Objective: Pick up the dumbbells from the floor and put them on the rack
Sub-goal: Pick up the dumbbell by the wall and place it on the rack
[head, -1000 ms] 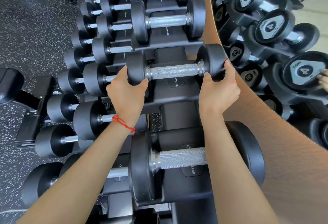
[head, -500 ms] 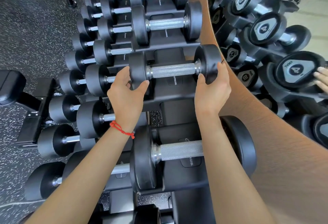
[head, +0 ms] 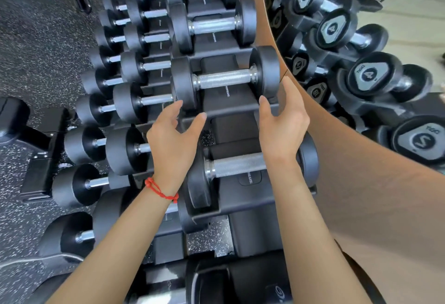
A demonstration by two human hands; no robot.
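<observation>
The left hand [head: 172,139] hangs with fingers spread and relaxed, holding nothing, just below the left head of the dumbbell [head: 225,78]. That dumbbell lies level in its cradle on the rack [head: 240,111], between its neighbours. The right hand [head: 281,123] is likewise wide and empty, near the right head. Solid rubber and steel, it looks heavy, stiff and sturdy; the knurled bar between the 2 heads gives the surest hold.
</observation>
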